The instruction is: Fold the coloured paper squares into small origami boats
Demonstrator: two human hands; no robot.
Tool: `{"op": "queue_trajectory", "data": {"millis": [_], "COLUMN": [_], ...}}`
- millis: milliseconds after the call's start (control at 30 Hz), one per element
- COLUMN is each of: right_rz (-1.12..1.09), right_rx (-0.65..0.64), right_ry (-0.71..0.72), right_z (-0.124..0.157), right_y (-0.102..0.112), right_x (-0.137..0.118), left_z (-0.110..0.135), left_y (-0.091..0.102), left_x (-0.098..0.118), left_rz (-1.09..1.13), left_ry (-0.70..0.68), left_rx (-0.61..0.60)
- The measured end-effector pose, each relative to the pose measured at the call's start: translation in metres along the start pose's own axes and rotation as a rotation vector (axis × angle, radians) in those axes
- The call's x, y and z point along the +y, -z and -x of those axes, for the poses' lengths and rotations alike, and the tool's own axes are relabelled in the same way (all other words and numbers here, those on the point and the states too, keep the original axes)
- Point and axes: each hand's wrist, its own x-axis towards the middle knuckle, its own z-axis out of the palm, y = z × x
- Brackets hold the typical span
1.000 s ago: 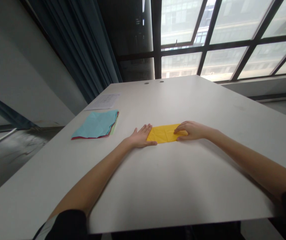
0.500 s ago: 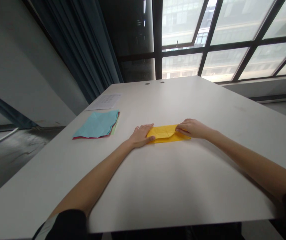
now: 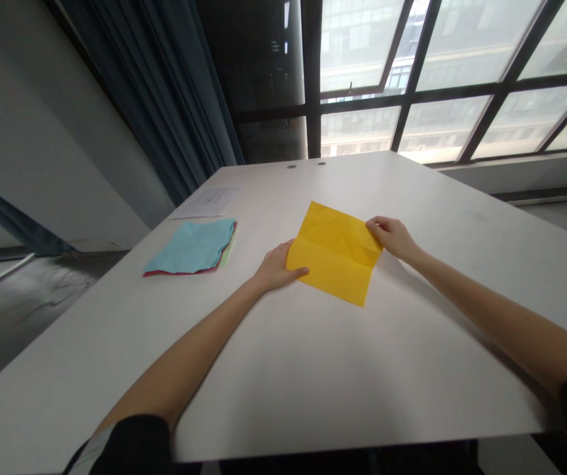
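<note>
Pinched at both sides: yellow paper sheet (image 3: 335,256) between left hand (image 3: 276,266) and right hand (image 3: 391,237), with left thumb over the lower left of the face and right fingertips closed at the upper right corner. Now opened out to a near-square, tilted between both hands above the near half of the white table (image 3: 307,376); hard to tell whether touching it anywhere. Creased across the middle, so, as a judgement, at an unfolded stage, with no fold held closed. Half a second earlier, only a narrow folded strip, with one layer's edge lifting in the right fingers; since then, right hand shifted outward and away, left hand barely moved. Farther left, unchanged: cyan sheet (image 3: 191,245) atop red and green layers, and beyond it, printed page (image 3: 207,201). Past the table, blue curtain (image 3: 204,86) and window (image 3: 357,128).
</note>
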Motion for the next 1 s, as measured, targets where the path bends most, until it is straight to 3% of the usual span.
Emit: {"op": "queue_trajectory", "data": {"millis": [100, 367, 567, 800, 1000], "right_rz": [0.032, 0.17, 0.403, 0.338, 0.148], "right_rx": [-0.053, -0.301, -0.322, -0.326, -0.373], "right_ry": [-0.06, 0.02, 0.173, 0.209, 0.103], "right_z": [-0.004, -0.004, -0.008, -0.009, -0.006], "right_y": [-0.004, -0.008, -0.011, -0.013, -0.008], "right_x": [0.017, 0.04, 0.055, 0.06, 0.056], "left_z": [-0.002, -0.003, -0.004, -0.008, -0.012], "left_y": [-0.005, -0.007, -0.006, -0.008, -0.011], "left_x": [-0.006, -0.005, -0.009, -0.016, -0.021], "left_rz": [-0.07, -0.155, -0.231, -0.223, -0.184], "left_ry": [0.042, 0.025, 0.027, 0.054, 0.1], "left_rx": [0.004, -0.017, -0.046, 0.017, 0.062]}}
